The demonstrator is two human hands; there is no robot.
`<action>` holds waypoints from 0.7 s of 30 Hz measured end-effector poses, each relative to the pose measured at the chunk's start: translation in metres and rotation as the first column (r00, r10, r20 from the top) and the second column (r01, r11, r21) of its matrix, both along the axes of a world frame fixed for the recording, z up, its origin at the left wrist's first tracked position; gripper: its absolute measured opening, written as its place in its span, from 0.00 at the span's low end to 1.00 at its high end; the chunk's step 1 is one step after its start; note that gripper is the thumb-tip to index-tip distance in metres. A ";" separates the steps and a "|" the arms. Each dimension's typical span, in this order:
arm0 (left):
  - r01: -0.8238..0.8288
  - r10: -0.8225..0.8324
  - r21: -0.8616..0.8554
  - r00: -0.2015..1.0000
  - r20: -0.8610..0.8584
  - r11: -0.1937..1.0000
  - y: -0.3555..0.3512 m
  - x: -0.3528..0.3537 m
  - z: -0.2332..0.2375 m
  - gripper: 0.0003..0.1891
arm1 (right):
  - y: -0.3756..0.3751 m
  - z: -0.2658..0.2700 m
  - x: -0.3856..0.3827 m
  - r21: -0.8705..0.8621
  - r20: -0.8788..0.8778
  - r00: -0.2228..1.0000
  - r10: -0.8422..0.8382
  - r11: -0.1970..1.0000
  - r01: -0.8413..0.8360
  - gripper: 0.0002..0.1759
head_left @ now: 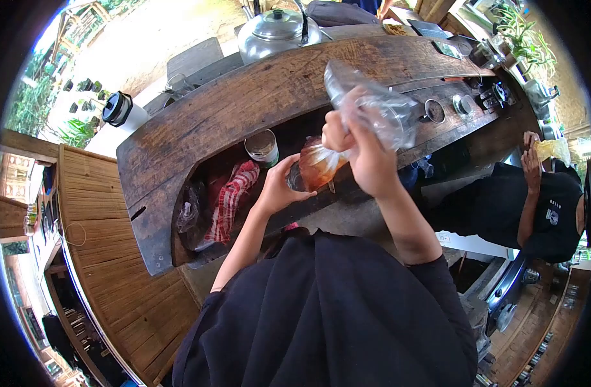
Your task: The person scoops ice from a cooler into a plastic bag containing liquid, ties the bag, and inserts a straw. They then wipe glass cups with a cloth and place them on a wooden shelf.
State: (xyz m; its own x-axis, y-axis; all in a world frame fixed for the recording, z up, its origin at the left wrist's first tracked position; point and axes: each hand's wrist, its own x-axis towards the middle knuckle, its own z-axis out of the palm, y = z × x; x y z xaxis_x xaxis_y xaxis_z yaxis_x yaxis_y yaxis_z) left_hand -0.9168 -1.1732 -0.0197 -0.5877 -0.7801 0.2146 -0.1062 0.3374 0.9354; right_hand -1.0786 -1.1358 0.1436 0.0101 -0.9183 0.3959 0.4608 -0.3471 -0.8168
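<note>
My right hand point(366, 155) is closed around the gathered neck of a clear plastic bag point(320, 162) whose lower part bulges with reddish-brown contents. Loose, crumpled plastic point(398, 119) spreads above and beside the fist. Lower and to the left, my left hand point(279, 190) curves its thumb and fingers around what looks like a clear glass point(295, 178), right beside the bulging bag. Part of the glass is hidden by the fingers and the bag. Just beyond the left hand stands an open tin point(262, 147). A red-and-white checked cloth point(232, 197) lies to its left.
A dark wooden counter point(244, 97) curves around the recessed shelf. On its far side stands a large metal kettle point(279, 32). A metal cup point(432, 111) sits to the right. Another person point(547, 193) at the right holds a yellowish bag. A white container point(131, 116) stands at left.
</note>
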 end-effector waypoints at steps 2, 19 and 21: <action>0.003 -0.001 0.070 0.999 -0.034 0.998 0.006 0.002 0.009 0.39 | 0.002 0.025 -0.005 -0.002 -0.166 0.983 -0.075 0.997 0.076 0.04; 0.143 -0.144 0.050 0.989 0.017 0.988 -0.002 0.005 0.021 0.41 | 0.006 0.061 -0.038 0.043 -0.481 0.831 -0.277 0.940 0.339 0.19; 0.197 -0.200 0.042 0.977 0.079 0.979 -0.009 0.008 0.030 0.41 | 0.006 0.058 -0.035 0.042 -0.566 0.764 -0.310 0.915 0.402 0.21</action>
State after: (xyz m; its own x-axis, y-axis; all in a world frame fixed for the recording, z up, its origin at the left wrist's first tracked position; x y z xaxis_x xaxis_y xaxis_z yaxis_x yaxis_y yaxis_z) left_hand -0.9090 -1.1823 0.0107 -0.7464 -0.6517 0.1348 -0.1173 0.3282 0.9373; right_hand -1.1135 -1.1294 0.2014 -0.1617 -0.9458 0.2816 -0.1998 -0.2481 -0.9479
